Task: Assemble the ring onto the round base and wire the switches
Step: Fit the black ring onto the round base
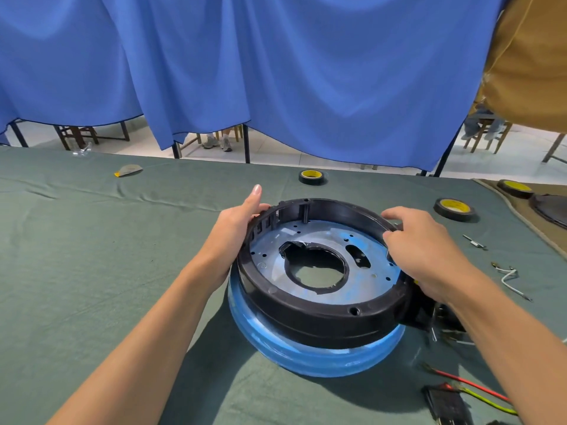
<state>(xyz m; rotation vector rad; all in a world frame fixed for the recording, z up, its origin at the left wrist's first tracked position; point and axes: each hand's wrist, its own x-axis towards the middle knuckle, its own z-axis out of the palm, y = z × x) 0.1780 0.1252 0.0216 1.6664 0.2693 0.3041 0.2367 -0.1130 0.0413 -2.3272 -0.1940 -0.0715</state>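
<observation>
A black plastic ring (319,311) sits on top of the round base (310,354), which is wrapped in blue film and lies on the green cloth. My left hand (237,223) grips the ring's left rim, fingers hooked over the edge and one finger pointing straight up. My right hand (420,243) pinches the ring's right rim with curled fingers. A black rocker switch (445,404) with red and yellow-green wires (478,391) lies at the front right. More black parts and wires (441,320) sit under my right wrist, partly hidden.
Three rolls of black tape with yellow cores (312,177) (454,209) (515,188) lie at the back right. A white wire (511,279) and a small metal part (474,241) lie right of the base. A folded scrap (129,170) lies back left. A blue curtain hangs behind the table.
</observation>
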